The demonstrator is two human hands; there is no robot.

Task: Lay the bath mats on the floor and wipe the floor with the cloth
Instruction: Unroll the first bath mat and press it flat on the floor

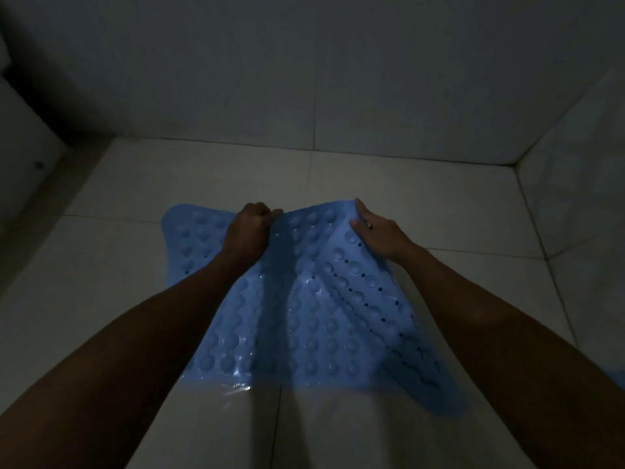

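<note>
A blue rubber bath mat (304,319) with round bumps and small holes lies on the pale tiled floor (422,204) in the middle of the view. Its left part rests flat. Its right side is folded up and over, showing the underside. My left hand (248,230) is closed on the mat's far edge near the middle. My right hand (378,231) pinches the lifted far right corner. No cloth is visible.
A tiled wall (314,79) rises just beyond the mat, and another wall (581,198) closes the right side. A dark ledge or doorframe (50,177) runs along the left. A wet, shiny patch (236,389) sits at the mat's near edge. The room is dim.
</note>
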